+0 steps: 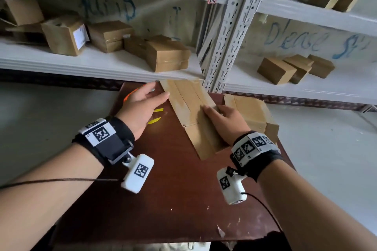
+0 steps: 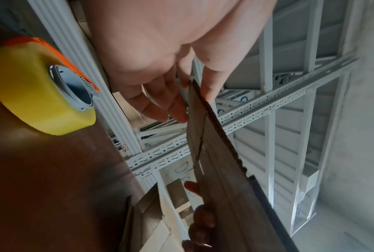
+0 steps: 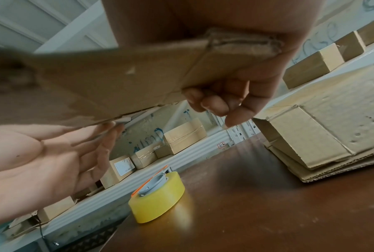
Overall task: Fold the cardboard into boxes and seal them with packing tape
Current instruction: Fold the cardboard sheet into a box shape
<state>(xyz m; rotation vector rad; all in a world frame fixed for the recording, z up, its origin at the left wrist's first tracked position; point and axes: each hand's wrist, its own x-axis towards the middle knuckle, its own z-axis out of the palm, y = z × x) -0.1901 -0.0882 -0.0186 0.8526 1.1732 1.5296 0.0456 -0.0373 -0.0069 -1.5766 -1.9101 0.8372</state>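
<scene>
Two hands [image 1: 140, 106] [image 1: 225, 120], cardboard [image 1: 189, 100], tape roll [image 3: 158, 195] beside

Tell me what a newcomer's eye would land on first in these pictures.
First, the flat cardboard piece held above the brown table, the right hand gripping it and the open left hand at its left edge. Next, the yellow tape roll lying on the table, below the left hand. Behind, white shelves carry finished boxes.

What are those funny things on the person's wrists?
Each bare arm wears a black wristband with white squares printed with black block patterns. A small white camera hangs under the left wrist, another under the right, each with a thin dark cable. No sleeves or gloves.
</scene>
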